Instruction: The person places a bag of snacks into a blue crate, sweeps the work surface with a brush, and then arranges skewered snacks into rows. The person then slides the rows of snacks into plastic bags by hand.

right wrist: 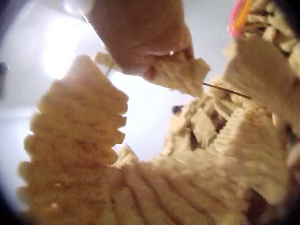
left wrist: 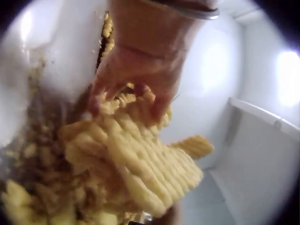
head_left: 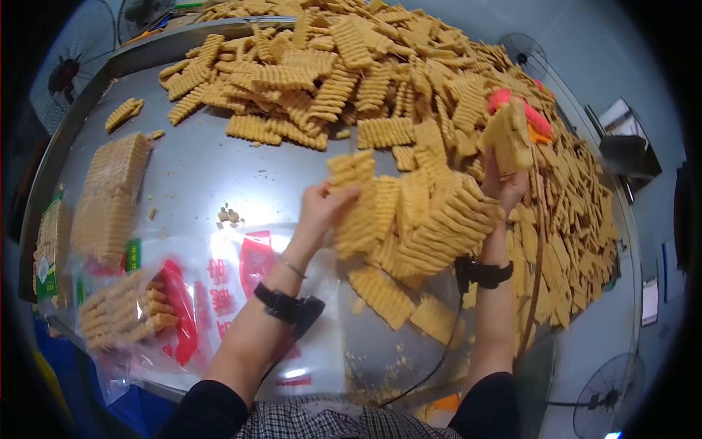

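Head view: a person's two hands work at the near edge of a large heap of tan, ridged rectangular biscuit stacks (head_left: 409,88) spread over a stainless-steel table (head_left: 197,175).

The left hand (head_left: 322,208) grips a short ridged stack of yellow biscuits (head_left: 352,170) from below, fingers curled round its lower end. The stack stands raised above the table near the middle of the view, its long axis running roughly left to right with a slight upward tilt to the right. In the left wrist view the fingers (left wrist: 140,79) curl over the top of a ridged block.

The right hand (head_left: 504,186) holds up a pale upright block of biscuits (head_left: 508,139), its long axis close to vertical and leaning slightly left; it sits in front of a red-pink and orange object (head_left: 530,117) lying on the heap. The right wrist view is blurred, so the exact grip cannot be told beyond fingers closed on biscuit.

Between the hands lies a fan of leaning stacks (head_left: 431,219). At left, two neat rows of biscuits (head_left: 110,194) rest on the steel, beside clear plastic bags with red and green print (head_left: 168,307), one of them holding biscuits.
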Demonstrator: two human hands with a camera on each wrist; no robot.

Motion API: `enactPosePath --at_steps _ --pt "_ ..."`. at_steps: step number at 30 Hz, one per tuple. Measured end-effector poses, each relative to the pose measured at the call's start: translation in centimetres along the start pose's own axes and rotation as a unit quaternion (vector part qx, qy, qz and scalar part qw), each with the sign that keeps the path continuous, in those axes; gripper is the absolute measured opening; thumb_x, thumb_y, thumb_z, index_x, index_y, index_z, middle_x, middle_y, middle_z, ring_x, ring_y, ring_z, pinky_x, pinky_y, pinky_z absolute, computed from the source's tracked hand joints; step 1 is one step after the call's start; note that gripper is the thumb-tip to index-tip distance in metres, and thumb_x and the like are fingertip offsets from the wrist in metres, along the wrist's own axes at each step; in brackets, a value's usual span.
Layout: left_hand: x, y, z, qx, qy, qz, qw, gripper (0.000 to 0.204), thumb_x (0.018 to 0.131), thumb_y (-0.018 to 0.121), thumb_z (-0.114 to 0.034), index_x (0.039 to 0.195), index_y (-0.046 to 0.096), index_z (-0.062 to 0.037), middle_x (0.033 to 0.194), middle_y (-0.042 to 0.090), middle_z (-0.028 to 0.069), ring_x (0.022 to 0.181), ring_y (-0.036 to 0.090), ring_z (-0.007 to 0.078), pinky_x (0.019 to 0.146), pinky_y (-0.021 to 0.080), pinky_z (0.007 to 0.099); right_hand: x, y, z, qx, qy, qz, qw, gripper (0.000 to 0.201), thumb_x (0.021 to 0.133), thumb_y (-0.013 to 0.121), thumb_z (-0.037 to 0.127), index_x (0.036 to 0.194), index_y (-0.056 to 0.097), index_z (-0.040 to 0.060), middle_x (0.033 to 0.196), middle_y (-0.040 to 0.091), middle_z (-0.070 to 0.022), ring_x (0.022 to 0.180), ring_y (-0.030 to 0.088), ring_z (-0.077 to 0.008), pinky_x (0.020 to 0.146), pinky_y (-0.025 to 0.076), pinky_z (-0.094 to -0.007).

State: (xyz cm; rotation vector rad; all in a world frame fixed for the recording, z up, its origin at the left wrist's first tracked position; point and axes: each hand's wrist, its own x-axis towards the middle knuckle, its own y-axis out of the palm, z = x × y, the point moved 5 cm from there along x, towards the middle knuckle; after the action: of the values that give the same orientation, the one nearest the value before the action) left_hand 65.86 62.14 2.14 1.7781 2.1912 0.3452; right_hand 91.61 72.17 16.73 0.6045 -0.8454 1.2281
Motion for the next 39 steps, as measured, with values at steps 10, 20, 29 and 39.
enactPosePath --at_steps 10,20,29,39 --pt "-15.1 0.6 -3.0 0.008 0.038 0.002 0.999 0.034 0.084 0.068 -0.01 0.114 0.059 0.0033 0.104 0.066 0.008 0.092 0.063 0.0128 0.081 0.051 0.0266 -1.5 -6.6 5.7 -0.487 -0.215 0.137 0.836 0.041 0.066 0.071 0.004 0.105 0.065 0.0144 0.093 0.058 -0.0057 0.085 0.058 -0.025 0.067 0.05 -0.0333" --pt "-23.7 -6.2 -6.0 0.051 0.165 -0.127 0.977 0.046 0.089 0.062 -0.009 0.13 0.044 0.0001 0.117 0.06 0.0119 0.102 0.061 0.0176 0.088 0.05 0.0302 -6.8 -13.7 13.4 -0.139 0.246 0.243 0.928 0.059 0.077 0.074 0.017 0.128 0.051 -0.0016 0.11 0.064 -0.0119 0.069 0.058 -0.01 0.061 0.047 -0.0212" --pt "-24.1 -5.7 -5.3 0.085 0.083 -0.055 0.991 0.035 0.091 0.059 -0.011 0.123 0.05 -0.0025 0.106 0.063 0.0086 0.094 0.063 0.0183 0.082 0.053 0.0317 -23.7 -12.7 18.6 -0.129 0.451 0.51 0.722 0.051 0.072 0.077 0.013 0.116 0.055 -0.0025 0.091 0.069 -0.0108 0.079 0.066 -0.0222 0.072 0.051 -0.0272" --pt "-26.5 0.3 4.3 0.696 0.223 0.313 0.607 0.028 0.067 0.069 -0.015 0.092 0.059 -0.0087 0.089 0.053 0.0054 0.087 0.053 0.0228 0.075 0.041 0.033 -33.9 -8.2 17.8 -0.263 0.1 0.447 0.849 0.026 0.074 0.07 0.018 0.093 0.059 0.0044 0.085 0.06 -0.0106 0.078 0.06 -0.0307 0.069 0.047 -0.0395"
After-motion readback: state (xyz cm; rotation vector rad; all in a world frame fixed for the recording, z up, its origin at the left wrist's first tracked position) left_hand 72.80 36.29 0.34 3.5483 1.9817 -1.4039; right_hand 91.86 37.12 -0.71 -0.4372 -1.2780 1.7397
